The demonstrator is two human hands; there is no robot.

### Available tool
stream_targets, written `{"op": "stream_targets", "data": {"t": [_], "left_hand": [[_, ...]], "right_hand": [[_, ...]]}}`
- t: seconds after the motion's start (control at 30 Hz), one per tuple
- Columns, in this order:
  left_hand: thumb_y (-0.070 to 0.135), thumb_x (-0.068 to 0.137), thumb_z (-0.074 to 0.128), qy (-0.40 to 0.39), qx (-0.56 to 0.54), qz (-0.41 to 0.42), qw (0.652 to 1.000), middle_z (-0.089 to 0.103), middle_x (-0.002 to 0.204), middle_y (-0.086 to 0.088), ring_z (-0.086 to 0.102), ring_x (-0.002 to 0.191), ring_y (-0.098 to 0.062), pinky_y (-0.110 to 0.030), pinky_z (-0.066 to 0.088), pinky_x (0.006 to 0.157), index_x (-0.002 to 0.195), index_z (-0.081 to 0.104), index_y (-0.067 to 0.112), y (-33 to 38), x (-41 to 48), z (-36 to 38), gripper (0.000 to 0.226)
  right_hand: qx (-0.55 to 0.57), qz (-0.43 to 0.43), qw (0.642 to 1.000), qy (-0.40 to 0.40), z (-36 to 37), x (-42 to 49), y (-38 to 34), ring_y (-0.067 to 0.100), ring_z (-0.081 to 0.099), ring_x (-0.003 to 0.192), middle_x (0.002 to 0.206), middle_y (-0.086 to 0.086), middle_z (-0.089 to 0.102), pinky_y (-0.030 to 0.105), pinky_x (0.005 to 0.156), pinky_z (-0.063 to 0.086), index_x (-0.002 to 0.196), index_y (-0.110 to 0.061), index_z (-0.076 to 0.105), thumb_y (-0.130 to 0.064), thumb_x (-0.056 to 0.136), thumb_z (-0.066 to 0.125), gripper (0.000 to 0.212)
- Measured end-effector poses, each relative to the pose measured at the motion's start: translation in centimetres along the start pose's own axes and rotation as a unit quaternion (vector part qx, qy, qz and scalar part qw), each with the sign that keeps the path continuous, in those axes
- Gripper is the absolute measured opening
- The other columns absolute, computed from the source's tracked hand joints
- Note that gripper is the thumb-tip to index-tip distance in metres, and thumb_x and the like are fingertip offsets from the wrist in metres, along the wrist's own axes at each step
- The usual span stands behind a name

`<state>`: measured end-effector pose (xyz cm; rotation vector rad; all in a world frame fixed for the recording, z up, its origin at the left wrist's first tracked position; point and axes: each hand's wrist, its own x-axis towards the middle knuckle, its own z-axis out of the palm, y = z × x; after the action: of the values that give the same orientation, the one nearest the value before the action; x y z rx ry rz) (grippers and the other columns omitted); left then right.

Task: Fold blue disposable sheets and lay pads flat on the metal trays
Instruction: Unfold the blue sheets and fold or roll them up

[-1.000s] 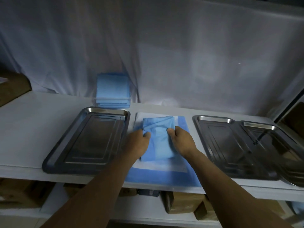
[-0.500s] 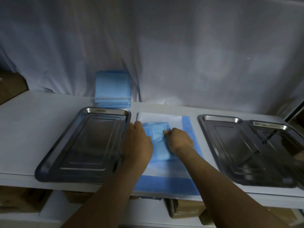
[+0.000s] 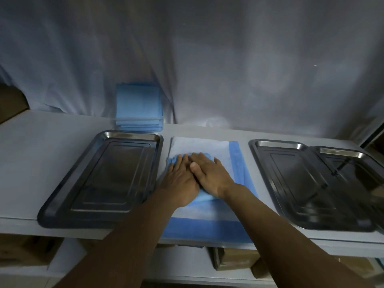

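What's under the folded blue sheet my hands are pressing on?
A blue-bordered white pad, spread on the shelf, lies under the folded blue sheet. The left hand and right hand hide most of the sheet.

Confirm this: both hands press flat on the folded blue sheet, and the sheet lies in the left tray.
Wrong on one point. The left hand and right hand do press flat on the sheet, but it lies on the pad beside the left tray, not in it. The head view shows this.

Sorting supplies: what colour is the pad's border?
Blue; the pad's border edges a white centre, head view.
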<state>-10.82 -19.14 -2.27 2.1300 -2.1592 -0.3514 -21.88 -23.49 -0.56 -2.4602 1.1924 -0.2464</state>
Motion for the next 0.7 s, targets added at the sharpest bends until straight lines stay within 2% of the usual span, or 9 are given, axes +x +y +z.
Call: {"op": "stream_targets", "data": {"t": [0.07,0.17,0.4,0.5,0.57,0.6,0.63,0.67,0.7], "left_hand": [[0.03,0.102,0.017,-0.017,-0.001,-0.025,1.0,-0.015,0.158,-0.011,-0.015,0.146,-0.026,-0.044,-0.007,0.12,0.149,-0.013,0.01,-0.1,-0.1,0.0,0.059],[0.034,0.101,0.011,-0.023,-0.001,-0.064,0.998,-0.015,0.158,-0.012,-0.015,0.146,-0.024,-0.044,-0.007,0.12,0.149,-0.01,0.006,-0.4,-0.1,0.3,0.059],[0.045,0.1,0.012,-0.017,0.012,-0.065,0.998,-0.014,0.158,-0.01,-0.014,0.146,-0.022,-0.045,-0.01,0.118,0.149,-0.009,0.006,-0.5,-0.4,0.3,0.066],[0.046,0.1,0.016,0.012,0.033,-0.063,0.997,-0.012,0.159,-0.01,-0.013,0.147,-0.024,-0.045,-0.007,0.119,0.15,-0.004,0.009,-0.4,-0.4,0.1,0.065],[0.038,0.101,0.027,0.068,0.049,-0.01,0.996,-0.003,0.159,-0.009,-0.005,0.148,-0.026,-0.042,0.001,0.121,0.15,0.015,0.014,-0.2,-0.9,-0.1,0.057],[0.033,0.099,0.035,0.129,0.043,0.04,0.99,0.011,0.158,-0.011,0.008,0.147,-0.027,-0.042,0.012,0.121,0.144,0.035,0.015,0.0,-1.3,-0.2,0.048],[0.03,0.095,0.042,0.186,0.027,0.086,0.978,0.032,0.151,-0.013,0.027,0.142,-0.028,-0.043,0.029,0.115,0.128,0.056,0.015,0.3,-1.7,-0.3,0.039],[0.032,0.09,0.048,0.224,0.002,0.117,0.968,0.049,0.138,-0.012,0.043,0.131,-0.029,-0.042,0.043,0.104,0.112,0.067,0.015,0.6,-2.3,-0.4,0.034],[0.036,0.088,0.052,0.212,-0.027,0.128,0.968,0.054,0.133,-0.007,0.047,0.126,-0.026,-0.041,0.047,0.099,0.11,0.068,0.016,0.8,-3.0,-0.6,0.035]], "right_hand": [[-0.026,0.015,0.998,-0.048,0.4,-0.1,0.7,0.008,0.0,0.147,0.16,-0.006,0.008,0.037,0.118,-0.004,0.152,-0.024,0.012,-0.039,0.103,0.013,0.051],[-0.055,0.028,0.995,-0.073,0.6,-0.3,0.9,0.005,-0.009,0.146,0.16,-0.007,-0.004,0.036,0.118,-0.011,0.151,-0.022,0.003,-0.041,0.102,0.01,0.053],[-0.066,0.078,0.992,-0.067,0.7,-1.0,2.3,0.008,-0.015,0.145,0.158,-0.008,-0.014,0.042,0.118,-0.012,0.151,-0.023,-0.005,-0.043,0.101,0.008,0.055],[-0.119,0.112,0.985,-0.055,0.3,-1.3,2.7,0.015,-0.015,0.146,0.159,-0.005,-0.013,0.046,0.118,-0.01,0.151,-0.022,-0.003,-0.045,0.101,0.011,0.058],[-0.159,0.089,0.983,0.01,0.3,-1.5,2.5,0.023,-0.001,0.148,0.16,0.0,0.003,0.049,0.118,0.0,0.151,-0.018,0.014,-0.046,0.099,0.018,0.059],[-0.151,0.06,0.984,0.076,0.3,-1.9,2.3,0.029,0.018,0.145,0.156,0.006,0.023,0.05,0.116,0.014,0.146,-0.015,0.032,-0.045,0.096,0.023,0.059],[-0.123,0.034,0.982,0.139,0.2,-2.3,2.1,0.034,0.039,0.133,0.143,0.01,0.045,0.047,0.109,0.03,0.135,-0.013,0.05,-0.042,0.092,0.03,0.056],[-0.073,0.024,0.98,0.183,0.0,-2.8,2.0,0.034,0.051,0.118,0.126,0.009,0.058,0.041,0.098,0.04,0.121,-0.013,0.062,-0.037,0.089,0.037,0.047],[-0.011,0.041,0.982,0.183,-0.3,-3.4,1.8,0.029,0.054,0.109,0.115,0.005,0.063,0.035,0.091,0.043,0.111,-0.016,0.068,-0.028,0.089,0.045,0.035]]}}
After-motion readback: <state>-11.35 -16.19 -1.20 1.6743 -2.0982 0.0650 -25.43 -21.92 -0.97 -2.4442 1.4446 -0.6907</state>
